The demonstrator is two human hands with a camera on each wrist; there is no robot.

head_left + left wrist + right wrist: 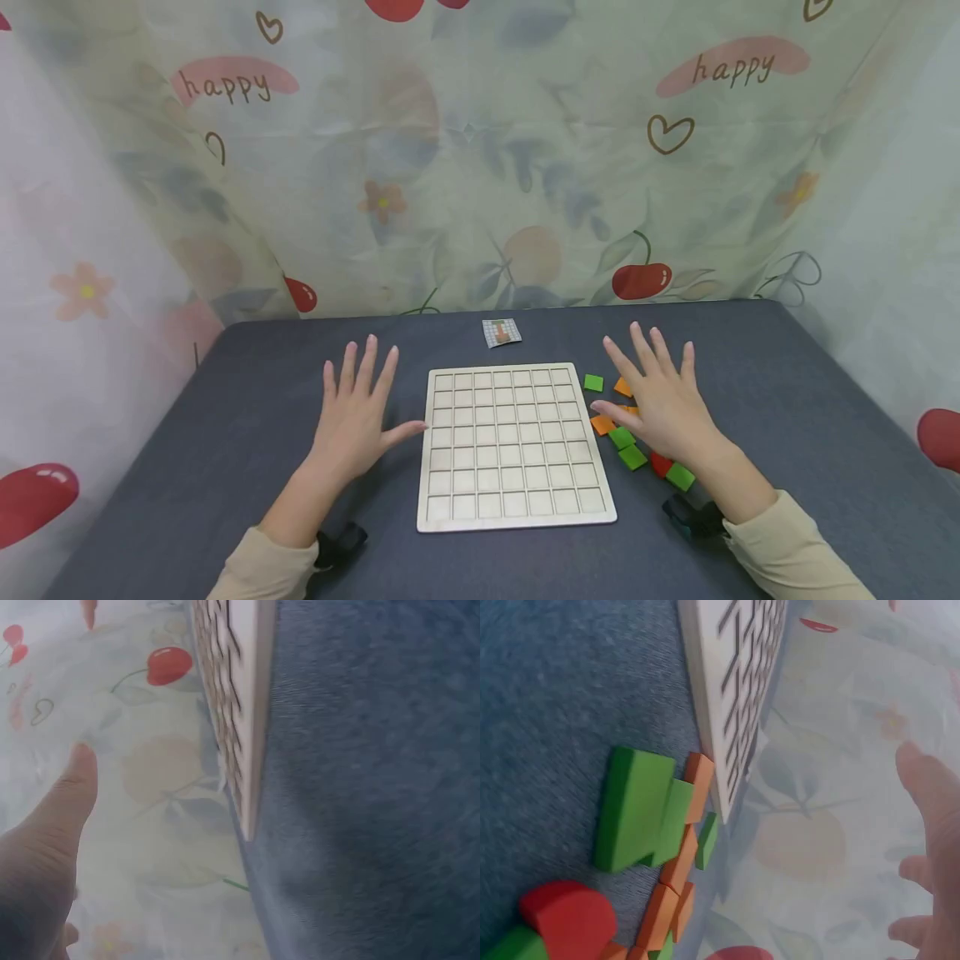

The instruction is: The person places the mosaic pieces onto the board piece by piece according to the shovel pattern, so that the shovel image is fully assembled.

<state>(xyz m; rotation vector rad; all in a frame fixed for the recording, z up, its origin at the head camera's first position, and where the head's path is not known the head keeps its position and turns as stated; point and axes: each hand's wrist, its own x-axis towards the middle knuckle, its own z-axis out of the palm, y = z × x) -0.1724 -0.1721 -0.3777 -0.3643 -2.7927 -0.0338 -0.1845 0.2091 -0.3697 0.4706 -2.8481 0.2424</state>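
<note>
A pale wooden board point(517, 527) with a grid of square recesses lies flat on the table between the two hands. On its left, my left hand point(352, 425) is held with fingers straight and spread, its thumb near the board's edge. My right hand point(667, 408) is likewise spread over loose coloured pieces on the right and holds nothing. Among these are green tiles point(632, 457), orange tiles point(602, 425) and a red piece point(660, 465), which looks rounded in the right wrist view. The right hand hides part of the group.
Behind the board lies a small printed card or packet point(501, 332). A dark grey cloth covers the table point(247, 417). Patterned curtains point(465, 167) hang behind it and at both sides. Dark straps with small devices point(341, 546) sit at the wrists.
</note>
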